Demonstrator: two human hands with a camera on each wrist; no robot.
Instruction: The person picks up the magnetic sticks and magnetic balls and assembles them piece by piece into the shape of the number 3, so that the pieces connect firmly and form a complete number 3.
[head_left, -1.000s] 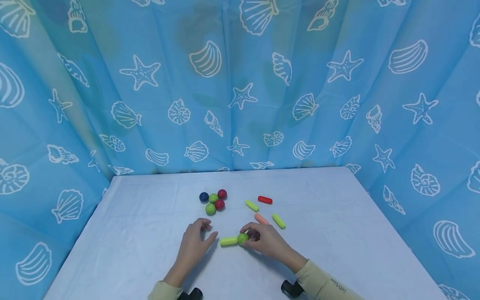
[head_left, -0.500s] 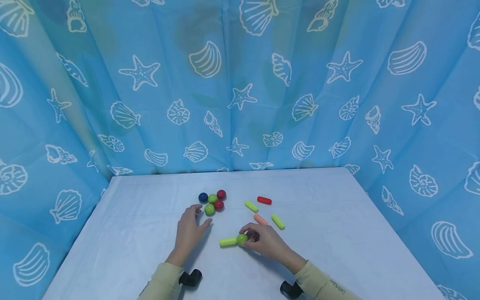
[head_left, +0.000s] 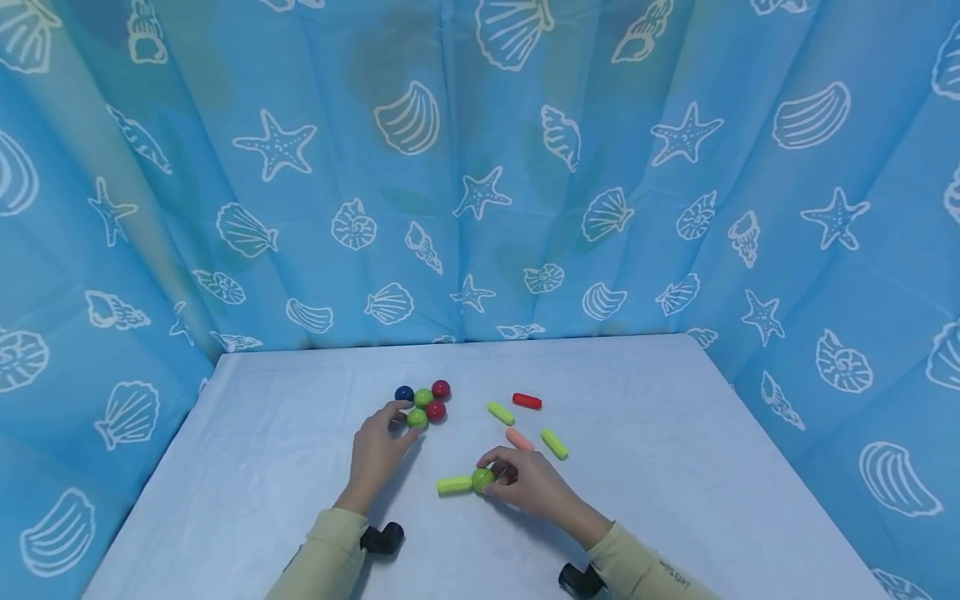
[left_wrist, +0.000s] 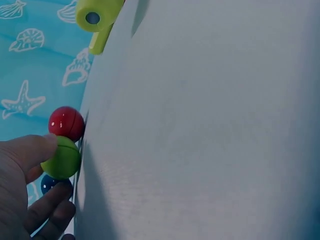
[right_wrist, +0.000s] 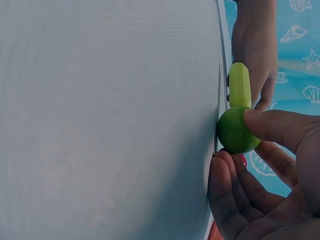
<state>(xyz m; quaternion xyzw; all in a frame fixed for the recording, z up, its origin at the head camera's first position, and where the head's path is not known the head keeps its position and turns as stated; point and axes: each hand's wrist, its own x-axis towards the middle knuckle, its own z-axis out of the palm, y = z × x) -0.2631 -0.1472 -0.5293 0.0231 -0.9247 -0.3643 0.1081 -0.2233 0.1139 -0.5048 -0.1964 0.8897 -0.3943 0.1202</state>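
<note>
My left hand (head_left: 377, 454) has just reached a green ball (head_left: 417, 418) left of lower centre, thumb and fingers curled round it; now both hands are occupied, my right hand (head_left: 536, 485) pinching another green ball (head_left: 482, 480) that touches a yellow-green rod (head_left: 454, 485) at bottom centre

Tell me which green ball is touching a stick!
The green ball pinched in the right hand: a yellow-green stick meets its side. The other two green balls sit farther back, with no stick against them.
</note>
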